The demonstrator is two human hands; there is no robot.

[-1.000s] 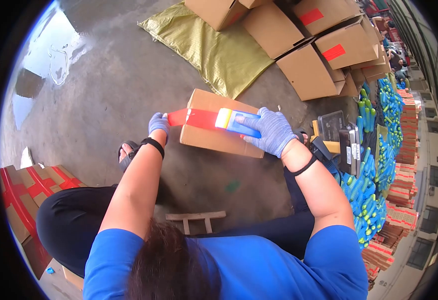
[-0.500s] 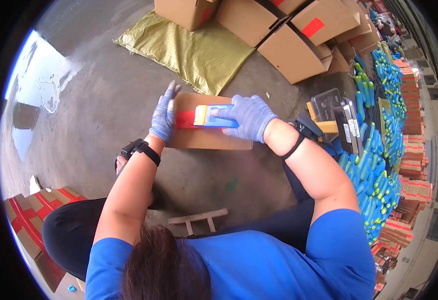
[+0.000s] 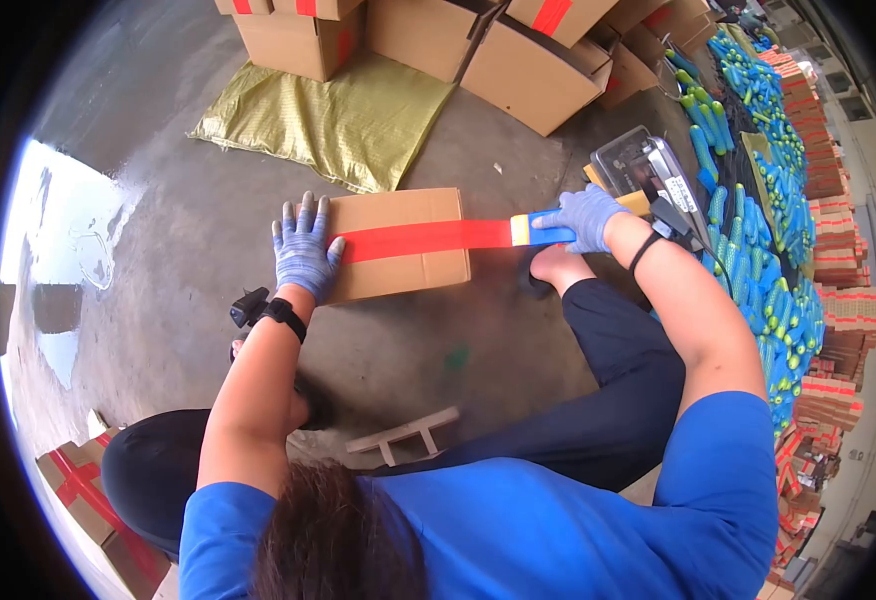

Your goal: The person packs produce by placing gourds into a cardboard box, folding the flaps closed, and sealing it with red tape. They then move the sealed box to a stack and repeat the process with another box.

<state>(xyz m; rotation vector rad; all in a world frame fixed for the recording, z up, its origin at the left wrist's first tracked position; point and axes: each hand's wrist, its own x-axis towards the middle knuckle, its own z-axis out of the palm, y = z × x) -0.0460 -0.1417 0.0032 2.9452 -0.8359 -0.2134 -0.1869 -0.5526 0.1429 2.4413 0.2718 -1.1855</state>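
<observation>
A cardboard box (image 3: 398, 278) sits in front of me with a strip of red tape (image 3: 398, 240) running along its top. My left hand (image 3: 305, 245), in a grey-blue glove, lies with fingers spread on the box's left end, over the start of the strip. Beyond the box's right edge, my gloved right hand (image 3: 583, 220) is closed round a blue tape dispenser (image 3: 540, 229). Red tape stretches through the air from the box to the dispenser.
A yellow woven sack (image 3: 328, 115) lies on the floor beyond the box. Open cartons (image 3: 528, 75) stand behind it. At the right are a clear plastic container (image 3: 633, 165) and many green vegetables in blue netting (image 3: 748, 260). A small wooden frame (image 3: 403, 437) lies near my legs.
My right hand has moved right with the dispenser, past the box's edge, drawing out a long strip of red tape. My left hand's fingers have spread onto the box's left end.
</observation>
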